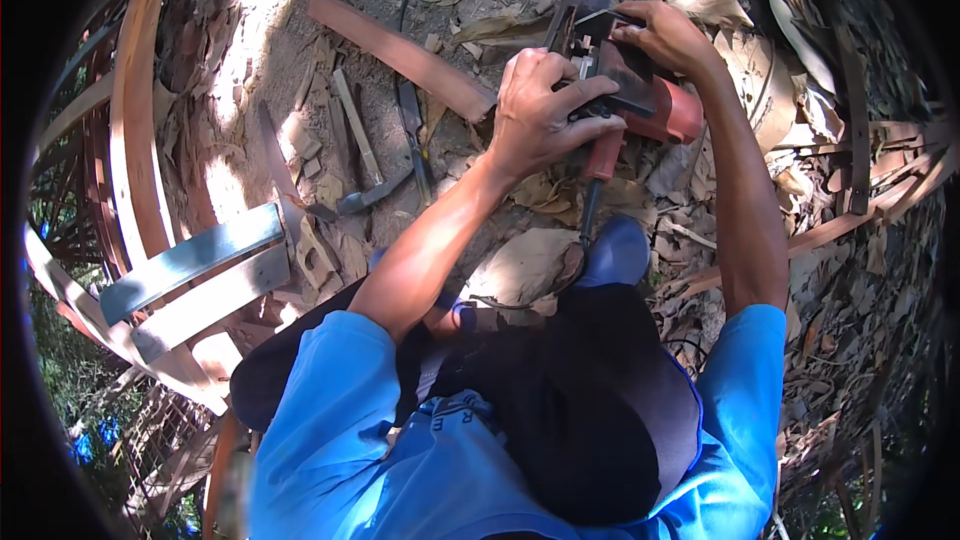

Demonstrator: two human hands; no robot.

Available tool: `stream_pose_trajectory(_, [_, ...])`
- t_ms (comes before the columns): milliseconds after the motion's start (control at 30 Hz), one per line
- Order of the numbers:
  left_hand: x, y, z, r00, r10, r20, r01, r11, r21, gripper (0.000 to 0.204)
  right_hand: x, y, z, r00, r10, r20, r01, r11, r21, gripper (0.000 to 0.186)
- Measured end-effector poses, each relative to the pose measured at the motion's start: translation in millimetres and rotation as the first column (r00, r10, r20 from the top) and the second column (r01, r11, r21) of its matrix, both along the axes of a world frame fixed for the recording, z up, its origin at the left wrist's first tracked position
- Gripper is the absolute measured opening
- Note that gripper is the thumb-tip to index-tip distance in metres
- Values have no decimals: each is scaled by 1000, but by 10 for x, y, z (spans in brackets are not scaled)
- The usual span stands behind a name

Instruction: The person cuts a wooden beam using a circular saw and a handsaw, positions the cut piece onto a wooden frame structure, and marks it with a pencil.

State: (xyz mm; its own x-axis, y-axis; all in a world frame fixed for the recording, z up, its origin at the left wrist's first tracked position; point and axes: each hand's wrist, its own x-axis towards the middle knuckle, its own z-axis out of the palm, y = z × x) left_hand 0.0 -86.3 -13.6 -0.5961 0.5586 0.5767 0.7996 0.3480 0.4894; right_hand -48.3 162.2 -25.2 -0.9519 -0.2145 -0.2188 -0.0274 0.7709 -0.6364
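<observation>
On the leaf-littered ground point(275, 60), from left, lie a claw hammer point(357, 130) and a reddish wooden board point(400, 55); my left hand point(545, 105) grips the red corded power tool point(672, 112) ahead of my knees. My right hand point(668, 38) curls against its far side; how tightly, I cannot tell.

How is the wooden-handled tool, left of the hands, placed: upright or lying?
Lying: the wooden-handled tool stretches along the littered ground, its dark head at the nearer end.
</observation>
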Motion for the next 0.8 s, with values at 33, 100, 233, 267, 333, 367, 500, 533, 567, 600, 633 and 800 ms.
stream_pose_trajectory(33, [-1,-2,0,1000,-3,-3,3,1000,-1,45,-3,9,-8,1000,-9,-8,9,1000,-8,42])
stream_pose_trajectory(100, [-3,-4,4,1000,-5,2,5,1000,19,45,-2,15,-33,1000,-28,-14,28,999,-26,41])
stream_pose_trajectory(233, [-10,-10,14,1000,-21,14,21,999,31,45,1,29,-73,999,-22,-33,20,997,-70,42])
stream_pose_trajectory(267, [-14,-11,15,1000,-19,5,19,999,28,45,-4,32,-83,999,-9,-38,6,997,-74,42])
stream_pose_trajectory(333, [-10,-12,20,1000,-20,0,20,999,27,45,-13,43,-82,997,1,-81,0,1000,6,42])
stream_pose_trajectory(367, [-14,-12,23,1000,-21,9,21,1000,17,45,-30,54,-75,996,3,-89,-2,1000,9,42])
stream_pose_trajectory(500, [-18,-10,33,999,-13,29,13,1000,8,45,-62,66,-55,996,58,-68,-57,998,16,42])
stream_pose_trajectory(533, [-16,-11,35,999,-19,32,19,1000,3,45,-67,67,-48,996,56,-73,-55,998,7,41])
stream_pose_trajectory(567, [-21,-7,34,1000,-19,24,19,1000,5,45,-63,60,-45,995,66,-69,-65,998,10,41])
stream_pose_trajectory(600, [-24,-6,33,1000,-13,18,13,1000,17,45,-62,53,-41,994,59,-89,-58,998,22,41])
stream_pose_trajectory(633, [-22,-4,31,1000,-16,19,15,1000,12,45,-55,48,-35,995,43,-94,-39,998,40,41])
stream_pose_trajectory(800, [-9,-5,21,999,-3,37,3,1000,16,45,-42,20,6,997,23,-69,-21,1000,23,40])
